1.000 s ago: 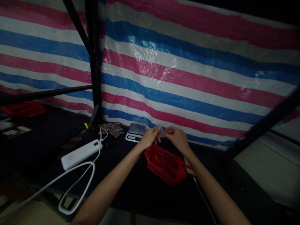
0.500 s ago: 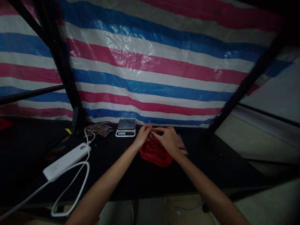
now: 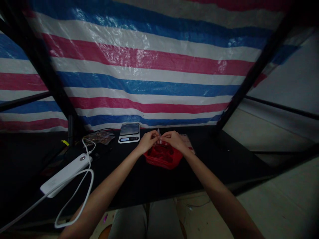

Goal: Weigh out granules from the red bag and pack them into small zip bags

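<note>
Over a red plastic basket, my left hand and my right hand come close together, fingers pinched. Between their fingertips is a small clear plastic bag, its upper edge poking up; what it contains is too dark to make out. Dark reddish contents lie inside the basket, too dim to name. Partly behind my right hand rests a flat, pale piece with red markings.
A small digital scale with a lit display sits left of my hands. Plastic packets with brown contents lie further left, near a white power strip and its looped cable. A striped tarp hangs behind the black table.
The view has shifted slightly. My hands have drawn a little apart and now pinch the clear bag from both sides, and more of the basket's inside shows.
</note>
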Motion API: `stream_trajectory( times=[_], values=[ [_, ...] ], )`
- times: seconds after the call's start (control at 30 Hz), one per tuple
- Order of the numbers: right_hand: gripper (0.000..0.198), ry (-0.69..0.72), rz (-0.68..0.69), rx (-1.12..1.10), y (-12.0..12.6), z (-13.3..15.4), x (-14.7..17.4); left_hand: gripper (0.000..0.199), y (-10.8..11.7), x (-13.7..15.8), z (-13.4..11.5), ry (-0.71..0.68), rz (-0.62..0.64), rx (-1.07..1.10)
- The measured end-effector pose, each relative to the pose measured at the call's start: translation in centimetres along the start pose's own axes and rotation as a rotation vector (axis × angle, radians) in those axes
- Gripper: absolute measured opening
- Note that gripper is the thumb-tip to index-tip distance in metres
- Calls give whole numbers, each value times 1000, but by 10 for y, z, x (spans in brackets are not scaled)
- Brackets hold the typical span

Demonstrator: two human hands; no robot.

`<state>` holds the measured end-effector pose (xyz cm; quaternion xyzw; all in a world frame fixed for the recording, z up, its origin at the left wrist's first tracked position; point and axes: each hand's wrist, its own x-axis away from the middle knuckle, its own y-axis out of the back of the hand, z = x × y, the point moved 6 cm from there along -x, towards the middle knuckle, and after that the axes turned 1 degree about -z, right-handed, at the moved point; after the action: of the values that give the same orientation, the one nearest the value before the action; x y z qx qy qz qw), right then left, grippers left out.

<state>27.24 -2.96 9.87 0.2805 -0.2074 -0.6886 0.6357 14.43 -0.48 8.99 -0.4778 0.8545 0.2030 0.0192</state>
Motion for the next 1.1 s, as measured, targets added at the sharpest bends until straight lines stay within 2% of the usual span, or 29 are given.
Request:
stream_trajectory(
  times=[0.1, 0.27, 0.37, 0.47, 0.53, 0.6, 0.73, 0.83, 0.87, 0.93, 1.03, 1.1],
  values=[
    [17, -13, 5, -8, -2, -2, 1, 17, 2, -3, 0, -5, -25, -116],
    [19, 20, -74, 89, -6, 2, 9, 25, 1, -7, 4, 51, 38, -273],
    [19, 46, -162, 254, 3, 8, 13, 24, 2, -6, 1, 15, -26, -326],
    [20, 10, -260, 433, 18, 13, 12, 23, 2, -1, -5, -33, -108, -381],
    [19, -18, -258, 489, 23, 15, 9, 22, 2, 2, -9, -51, -155, -421],
    [20, 10, -213, 487, 20, 20, 6, 22, 2, 4, -15, -58, -174, -451],
    [27, 109, -183, 513, 13, 29, 2, 22, 1, 5, -26, -60, -127, -484],
    [24, 73, -194, 525, 16, 24, -2, 19, 4, 7, -25, -56, -138, -501],
    [22, 55, -171, 486, 15, 20, -4, 19, 4, 8, -21, -36, -110, -468],
    [19, 54, -120, 346, 13, 13, -7, 25, -4, 10, -5, 58, 26, -309],
    [20, 83, -102, 48, 7, 5, -7, 47, -23, 18, 23, 294, 247, 106],
    [23, 65, -102, -152, 2, -2, -6, 57, -32, 22, 33, 420, 280, 429]
  ],
)
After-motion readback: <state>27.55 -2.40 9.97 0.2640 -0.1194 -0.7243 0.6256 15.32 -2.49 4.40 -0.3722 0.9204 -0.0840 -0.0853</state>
